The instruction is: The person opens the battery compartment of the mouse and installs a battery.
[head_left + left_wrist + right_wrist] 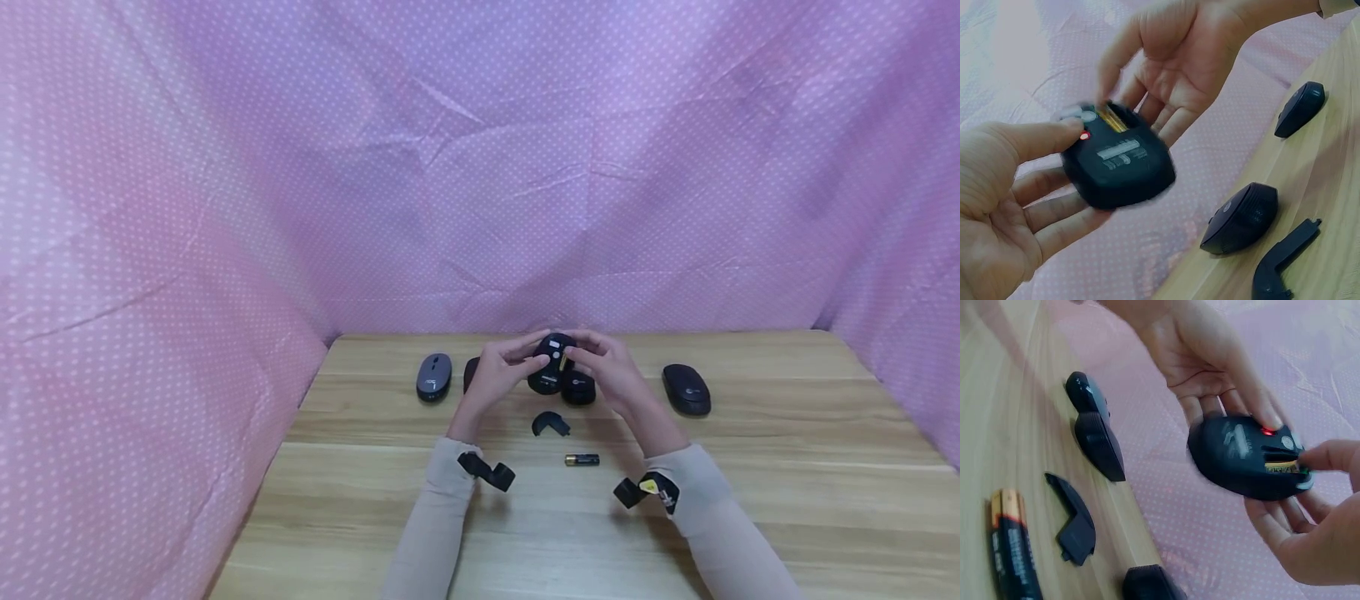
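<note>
A black computer mouse (547,377) is held up over the table, underside showing, its sensor lit red in both wrist views. My left hand (496,375) grips one side, thumb on the underside and fingers beneath. My right hand (611,372) has its thumb at the end of the battery slot and its other fingers against the mouse from behind. Inside that slot lies a gold-coloured battery (1282,467). Nearer me on the table are a curved black battery cover (551,422) and a loose black-and-gold battery (582,460).
A grey mouse (434,377) stands at the left, and a black mouse (686,389) at the right. Another black mouse (579,388) sits behind the held one. A dark mouse (470,373) is mostly hidden by my left hand. Pink dotted cloth (480,208) hangs around the table.
</note>
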The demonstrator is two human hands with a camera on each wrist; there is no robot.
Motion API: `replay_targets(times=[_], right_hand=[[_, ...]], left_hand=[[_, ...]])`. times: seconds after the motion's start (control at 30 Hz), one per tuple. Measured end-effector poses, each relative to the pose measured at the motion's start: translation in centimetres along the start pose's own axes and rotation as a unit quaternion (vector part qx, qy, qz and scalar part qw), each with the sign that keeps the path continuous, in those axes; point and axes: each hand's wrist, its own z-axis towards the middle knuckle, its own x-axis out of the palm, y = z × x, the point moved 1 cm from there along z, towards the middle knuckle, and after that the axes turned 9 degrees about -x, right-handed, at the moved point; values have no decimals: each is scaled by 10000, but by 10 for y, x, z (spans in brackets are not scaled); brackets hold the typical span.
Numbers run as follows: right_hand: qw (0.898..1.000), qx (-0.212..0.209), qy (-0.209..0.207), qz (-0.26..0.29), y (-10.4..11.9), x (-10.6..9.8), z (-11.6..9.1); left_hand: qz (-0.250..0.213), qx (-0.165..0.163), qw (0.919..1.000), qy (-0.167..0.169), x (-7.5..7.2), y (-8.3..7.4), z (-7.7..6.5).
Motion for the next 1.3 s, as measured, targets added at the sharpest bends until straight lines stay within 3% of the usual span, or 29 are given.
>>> replay_targets(times=[0.17,0.47,0.67,0.83,1.13,1.3], right_hand=[[9999,-50,-73,-108,-3,0,0],[9930,-502,-304,-1021,2,3,-1],[9857,-621,-145,-1561,6,0,-3],[9862,-563,-16,-1560,5,-1,-3],[9881,-407,172,-1475,-3,0,0],[9879,-414,416,-1435,-2,0,1]], left_hand=[[26,-47,10000,8,1,1,0],[-97,-47,9999,-41,2,2,1],[-214,-185,9996,-2,3,3,2],[-255,-484,9985,94,2,4,2],[92,-829,9965,47,-3,7,2],[-125,-967,9952,-126,-10,8,2]])
